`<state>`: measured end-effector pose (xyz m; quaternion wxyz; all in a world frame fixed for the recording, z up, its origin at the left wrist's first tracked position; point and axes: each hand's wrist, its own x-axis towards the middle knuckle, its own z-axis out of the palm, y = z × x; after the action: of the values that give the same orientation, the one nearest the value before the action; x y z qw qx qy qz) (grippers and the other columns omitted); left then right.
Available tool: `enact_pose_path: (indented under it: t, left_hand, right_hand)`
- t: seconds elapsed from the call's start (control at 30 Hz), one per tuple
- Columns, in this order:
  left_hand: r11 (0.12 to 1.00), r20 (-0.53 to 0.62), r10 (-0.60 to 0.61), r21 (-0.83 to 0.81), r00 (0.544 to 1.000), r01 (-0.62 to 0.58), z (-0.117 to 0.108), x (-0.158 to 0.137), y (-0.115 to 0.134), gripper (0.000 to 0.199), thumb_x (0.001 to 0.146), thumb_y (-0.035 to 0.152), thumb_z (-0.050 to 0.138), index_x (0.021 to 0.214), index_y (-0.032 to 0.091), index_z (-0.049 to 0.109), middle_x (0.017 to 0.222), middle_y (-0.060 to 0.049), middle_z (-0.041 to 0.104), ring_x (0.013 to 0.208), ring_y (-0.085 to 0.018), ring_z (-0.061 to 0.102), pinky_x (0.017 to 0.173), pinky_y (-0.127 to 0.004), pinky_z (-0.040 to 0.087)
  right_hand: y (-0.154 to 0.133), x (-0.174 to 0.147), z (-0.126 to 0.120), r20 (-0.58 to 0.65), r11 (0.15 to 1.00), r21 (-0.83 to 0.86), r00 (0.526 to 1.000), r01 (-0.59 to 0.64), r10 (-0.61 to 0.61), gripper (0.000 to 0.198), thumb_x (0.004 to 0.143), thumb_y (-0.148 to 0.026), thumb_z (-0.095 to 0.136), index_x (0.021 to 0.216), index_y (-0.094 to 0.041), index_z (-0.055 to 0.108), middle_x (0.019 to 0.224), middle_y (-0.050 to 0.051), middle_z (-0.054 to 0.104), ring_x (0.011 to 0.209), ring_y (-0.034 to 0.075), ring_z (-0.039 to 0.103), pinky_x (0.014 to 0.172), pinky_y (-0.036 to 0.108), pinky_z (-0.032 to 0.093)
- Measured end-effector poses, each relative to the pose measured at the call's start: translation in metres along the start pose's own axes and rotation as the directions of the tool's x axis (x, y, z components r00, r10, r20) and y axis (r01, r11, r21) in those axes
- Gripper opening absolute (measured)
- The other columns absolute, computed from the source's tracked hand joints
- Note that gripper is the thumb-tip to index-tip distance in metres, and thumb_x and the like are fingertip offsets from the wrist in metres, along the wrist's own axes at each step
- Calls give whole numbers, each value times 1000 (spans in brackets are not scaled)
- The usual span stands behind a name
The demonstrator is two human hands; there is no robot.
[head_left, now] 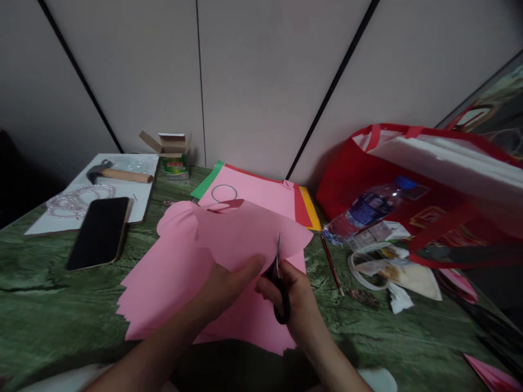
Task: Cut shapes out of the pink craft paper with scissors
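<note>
My right hand [300, 291] grips a pair of scissors [281, 294] by the dark handles, its blades pointing up and away across the pink paper. A scalloped piece of pink paper [245, 228] is raised in front of me, and the blades lie at its lower right edge. My left hand [231, 286] holds that paper from below, thumb on top; its other fingers are hidden behind the sheet. Beneath both hands spreads a stack of larger pink sheets [163, 294] with jagged left edges.
Behind lie coloured sheets [261, 188] and a thin ring [224, 193]. On the left are a phone [100, 233], a hammer [122, 174], a bead string [77, 201] and a small box [175, 163]. A pencil [333, 267], tape roll [363, 280], bottle [363, 209] and red bag [339, 169] stand right.
</note>
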<state>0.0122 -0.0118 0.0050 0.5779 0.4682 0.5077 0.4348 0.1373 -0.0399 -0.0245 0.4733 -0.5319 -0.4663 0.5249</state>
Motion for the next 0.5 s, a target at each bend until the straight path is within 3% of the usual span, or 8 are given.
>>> enact_pose_path:
  t: [0.1,0.23,0.5]
  left_hand:
    - [1000,26,-9,-20,1000,9,0,1,1,12,68,27,58,60,18,61,52,-1,63,55,-19,62,57,-31,53]
    - [1000,-7,15,-27,1000,-15,-2,0,2,7,67,24,59,65,18,62,56,-2,65,56,-19,63,56,-31,53]
    - [998,35,15,-67,999,-13,-1,2,3,7,67,23,58,64,18,61,54,-1,64,50,-18,60,50,-30,52]
  right_hand:
    - [1,0,-1,5,1000,4,1000,-5,5,30,65,-41,72,65,-18,53,56,-4,54,52,11,47,49,23,37]
    - [2,0,0,7,1000,8,1000,-12,12,29,65,-40,72,68,-18,54,55,-4,54,51,11,46,48,23,36]
    - [-1,0,0,15,1000,4,1000,-21,21,27,66,-38,72,68,-19,54,50,-4,54,47,12,47,44,23,37]
